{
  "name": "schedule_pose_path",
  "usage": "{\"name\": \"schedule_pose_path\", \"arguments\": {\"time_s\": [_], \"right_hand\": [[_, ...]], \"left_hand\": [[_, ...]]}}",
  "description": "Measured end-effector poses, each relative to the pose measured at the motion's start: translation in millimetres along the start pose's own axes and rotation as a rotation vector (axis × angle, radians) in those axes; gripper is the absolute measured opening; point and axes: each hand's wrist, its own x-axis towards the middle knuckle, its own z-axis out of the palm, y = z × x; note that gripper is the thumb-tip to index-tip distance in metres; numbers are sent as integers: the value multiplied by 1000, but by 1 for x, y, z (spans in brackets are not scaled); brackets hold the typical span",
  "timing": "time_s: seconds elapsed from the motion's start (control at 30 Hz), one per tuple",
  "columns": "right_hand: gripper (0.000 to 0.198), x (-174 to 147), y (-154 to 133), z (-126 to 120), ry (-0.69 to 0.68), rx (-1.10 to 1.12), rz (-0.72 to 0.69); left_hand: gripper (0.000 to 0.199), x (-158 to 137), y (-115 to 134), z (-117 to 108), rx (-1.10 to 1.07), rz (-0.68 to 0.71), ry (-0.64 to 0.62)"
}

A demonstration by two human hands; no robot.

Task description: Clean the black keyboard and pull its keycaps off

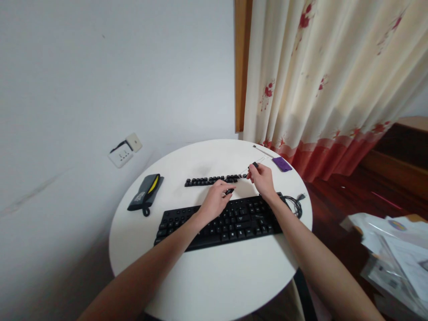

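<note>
A black keyboard (220,227) lies across the white round table, its keys in place over much of the part I can see. Behind it, loose black keycaps (207,181) stand in rows. My left hand (215,198) hovers over the keyboard's back edge, fingers closed around a small black keycap (229,191). Farther back, my right hand (262,179) pinches a small black piece (254,165) between thumb and fingers, at the right end of the keycap rows. Thin wire (245,171) shows beside that piece; how they join is too small to tell.
A dark grey pouch (146,191) with a yellow stripe lies at the table's left. At the back right are a thin brush (263,151) and a purple cloth (281,164). The keyboard's coiled cable (296,206) rests near the right edge. Papers and plastic bags (388,249) are beyond the table.
</note>
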Motion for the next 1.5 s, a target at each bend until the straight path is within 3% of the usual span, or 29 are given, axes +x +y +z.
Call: {"name": "schedule_pose_path", "arguments": {"time_s": [0.2,0.33,0.47,0.63,0.9,1.5], "right_hand": [[33,1,0,1,15,32,-23],[32,0,-4,-1,63,50,-42],[34,1,-7,-4,228,84,-107],[34,4,-7,-6,337,132,-133],[35,4,-6,-6,329,125,-143],[32,3,-8,-6,307,154,-121]], "left_hand": [[37,30,-2,-16,29,-76,-19],[24,54,-5,5,150,36,-144],[15,70,-11,34,346,187,-257],[17,83,-21,47,417,253,-231],[18,91,-35,42,412,252,-182],[18,88,-36,44,451,167,-117]]}}
